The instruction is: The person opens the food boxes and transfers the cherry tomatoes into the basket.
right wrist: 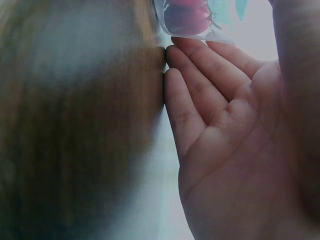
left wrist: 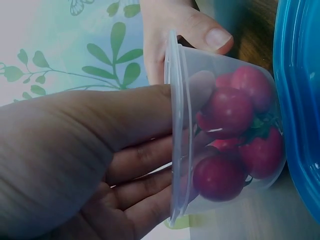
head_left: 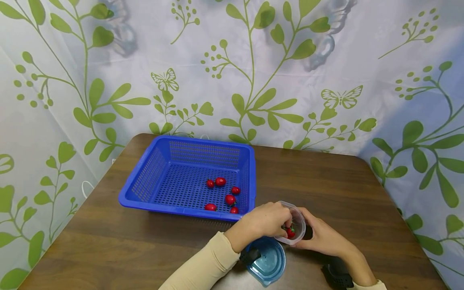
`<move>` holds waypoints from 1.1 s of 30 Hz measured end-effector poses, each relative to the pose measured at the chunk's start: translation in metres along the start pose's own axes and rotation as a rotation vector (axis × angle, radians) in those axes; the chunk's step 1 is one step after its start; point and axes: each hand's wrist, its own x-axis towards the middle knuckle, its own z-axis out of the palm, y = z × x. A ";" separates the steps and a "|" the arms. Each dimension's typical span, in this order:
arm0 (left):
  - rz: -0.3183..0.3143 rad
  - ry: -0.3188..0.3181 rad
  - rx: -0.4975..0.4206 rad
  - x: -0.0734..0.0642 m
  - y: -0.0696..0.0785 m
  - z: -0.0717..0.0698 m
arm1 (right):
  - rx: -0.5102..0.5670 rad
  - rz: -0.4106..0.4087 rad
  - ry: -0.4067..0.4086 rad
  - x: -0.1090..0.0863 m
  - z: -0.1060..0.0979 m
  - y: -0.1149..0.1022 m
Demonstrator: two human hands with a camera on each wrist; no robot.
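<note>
A clear plastic container is tilted on its side, its mouth toward my left hand. Inside it are several cherry tomatoes, red with green stalk ends. The thumb and fingers of my left hand reach past the rim among these tomatoes, spread apart; the fingertips are blurred through the plastic. My right hand holds the container from the right, its thumb against the near side and its fingers around the far side. In the right wrist view those fingers touch the container's wall.
A blue plastic basket stands left of the hands, with several cherry tomatoes in its right part. A round translucent blue lid lies below the left wrist. The brown wooden table backs onto a leaf-patterned curtain.
</note>
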 end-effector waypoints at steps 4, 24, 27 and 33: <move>0.011 -0.017 0.008 0.000 0.001 0.001 | 0.003 -0.003 -0.009 0.000 0.001 0.001; 0.043 0.006 0.016 0.000 -0.001 0.000 | -0.024 0.009 -0.004 0.000 0.001 0.001; 0.051 0.012 0.014 0.001 -0.002 -0.001 | -0.028 0.008 -0.003 0.000 0.001 0.001; 0.069 0.043 -0.022 0.001 -0.003 -0.005 | -0.011 0.004 -0.009 0.000 0.000 0.002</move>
